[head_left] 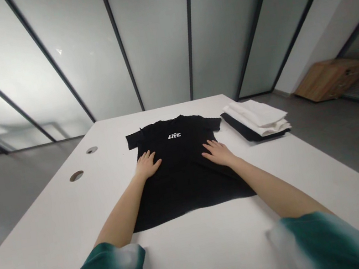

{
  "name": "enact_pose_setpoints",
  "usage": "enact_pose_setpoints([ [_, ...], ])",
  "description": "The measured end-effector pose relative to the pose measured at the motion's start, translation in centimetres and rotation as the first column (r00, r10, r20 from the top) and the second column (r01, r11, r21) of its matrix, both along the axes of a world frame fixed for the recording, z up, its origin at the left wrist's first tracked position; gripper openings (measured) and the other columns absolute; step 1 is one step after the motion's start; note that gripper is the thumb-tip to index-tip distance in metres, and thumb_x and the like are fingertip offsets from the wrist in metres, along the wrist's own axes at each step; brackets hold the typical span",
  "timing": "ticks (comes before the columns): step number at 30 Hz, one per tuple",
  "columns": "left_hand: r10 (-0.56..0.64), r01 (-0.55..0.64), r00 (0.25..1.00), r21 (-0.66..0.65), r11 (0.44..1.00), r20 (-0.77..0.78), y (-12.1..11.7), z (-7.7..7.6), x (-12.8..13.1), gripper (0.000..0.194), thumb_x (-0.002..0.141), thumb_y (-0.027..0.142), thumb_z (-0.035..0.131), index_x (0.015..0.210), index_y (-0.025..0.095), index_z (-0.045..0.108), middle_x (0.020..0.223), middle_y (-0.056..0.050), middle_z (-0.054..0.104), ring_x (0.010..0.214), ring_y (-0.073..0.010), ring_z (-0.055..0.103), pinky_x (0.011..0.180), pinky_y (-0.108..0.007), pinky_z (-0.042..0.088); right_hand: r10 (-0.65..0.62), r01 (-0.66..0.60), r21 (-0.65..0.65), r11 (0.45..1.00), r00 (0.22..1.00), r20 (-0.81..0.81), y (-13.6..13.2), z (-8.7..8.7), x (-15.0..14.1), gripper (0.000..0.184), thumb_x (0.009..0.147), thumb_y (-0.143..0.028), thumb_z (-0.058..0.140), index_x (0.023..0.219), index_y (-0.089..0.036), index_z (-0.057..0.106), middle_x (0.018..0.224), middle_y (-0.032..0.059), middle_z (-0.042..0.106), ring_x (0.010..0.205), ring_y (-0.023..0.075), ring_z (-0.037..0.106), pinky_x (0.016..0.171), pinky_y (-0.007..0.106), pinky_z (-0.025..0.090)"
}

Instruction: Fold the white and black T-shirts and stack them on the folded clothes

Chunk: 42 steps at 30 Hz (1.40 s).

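A black T-shirt (pixel 184 180) with white "LIFE" lettering lies spread out on the white table (pixel 199 247), collar at the far side and hem toward me. On its left side edge rests my left hand (pixel 148 164), palm down with fingers apart. My right hand (pixel 218 152) lies flat on the opposite side edge, its fingers also spread. Neither hand grips the fabric. Both short sleeves point outward, and a few soft creases run across the cloth near my right hand.
To the right of the shirt sits a stack of folded white cloth (pixel 258 116) on top of folded black cloth (pixel 244 130). Two round holes (pixel 76 176) pierce the tabletop at left. Frosted glass panels (pixel 156 41) stand behind the table. A wooden cabinet (pixel 326 78) is on the floor at right.
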<state>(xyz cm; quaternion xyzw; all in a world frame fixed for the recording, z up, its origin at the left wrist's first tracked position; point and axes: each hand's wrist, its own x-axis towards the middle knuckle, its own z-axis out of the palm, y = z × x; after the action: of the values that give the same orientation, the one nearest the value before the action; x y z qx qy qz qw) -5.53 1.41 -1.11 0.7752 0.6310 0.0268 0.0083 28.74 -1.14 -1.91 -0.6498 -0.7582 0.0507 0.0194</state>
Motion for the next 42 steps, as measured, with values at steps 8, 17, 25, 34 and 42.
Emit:
enact_pose_setpoints([
  [8,0.006,-0.007,1.000,-0.012,1.000,-0.002,-0.2,0.2,0.1,0.068,0.096,0.058,0.033,0.149,0.016,0.041,0.159,-0.011,0.033,0.146,-0.0295,0.030,0.118,-0.039,0.026,-0.007,0.007,-0.001,1.000,1.000,0.013,-0.2,0.1,-0.2,0.069,0.097,-0.060,0.027,0.154,-0.021,0.035,0.161,0.0101,0.027,0.148,0.0284,0.022,0.118,0.046,0.022],
  [17,-0.023,0.029,0.997,0.078,0.997,-0.077,-0.7,0.7,0.7,0.068,0.096,0.056,0.033,0.148,0.013,0.043,0.140,-0.016,0.054,0.128,-0.0319,0.048,0.108,-0.039,0.036,0.024,-0.031,0.074,0.997,0.995,0.097,-1.2,1.8,-0.9,0.059,0.096,-0.053,0.038,0.138,-0.015,0.053,0.145,0.0177,0.049,0.130,0.0338,0.048,0.107,0.045,0.034],
  [25,-0.092,0.099,0.992,0.080,0.992,-0.083,-1.0,1.7,1.2,0.047,0.096,0.024,0.037,0.141,0.020,0.051,0.122,-0.010,0.063,0.110,-0.0229,0.062,0.096,-0.031,0.046,0.035,-0.055,0.086,0.995,0.975,0.220,-2.2,4.3,-1.5,0.050,0.101,-0.043,0.031,0.130,-0.010,0.056,0.122,0.0196,0.066,0.113,0.0310,0.061,0.100,0.045,0.037],
  [34,-0.391,0.384,0.921,-0.194,0.903,0.003,-0.9,4.6,0.3,0.028,0.082,0.023,0.051,0.098,0.022,0.074,0.100,-0.003,0.074,0.095,-0.0205,0.068,0.084,-0.028,0.050,0.170,-0.162,-0.052,0.985,0.951,0.257,-3.6,6.3,-2.3,0.059,0.100,-0.052,0.032,0.091,-0.015,0.077,0.099,0.0162,0.074,0.096,0.0300,0.068,0.081,0.037,0.048],
  [42,-0.186,0.188,0.982,-0.034,0.982,0.043,0.0,5.1,3.2,0.062,0.093,0.060,0.032,0.127,0.017,0.062,0.129,-0.014,0.062,0.121,-0.0293,0.056,0.102,-0.040,0.043,0.138,-0.135,0.067,0.989,0.989,-0.042,0.9,5.0,-3.0,0.049,0.101,-0.042,0.033,0.135,-0.016,0.057,0.139,0.0140,0.057,0.127,0.0240,0.052,0.106,0.033,0.038],
])
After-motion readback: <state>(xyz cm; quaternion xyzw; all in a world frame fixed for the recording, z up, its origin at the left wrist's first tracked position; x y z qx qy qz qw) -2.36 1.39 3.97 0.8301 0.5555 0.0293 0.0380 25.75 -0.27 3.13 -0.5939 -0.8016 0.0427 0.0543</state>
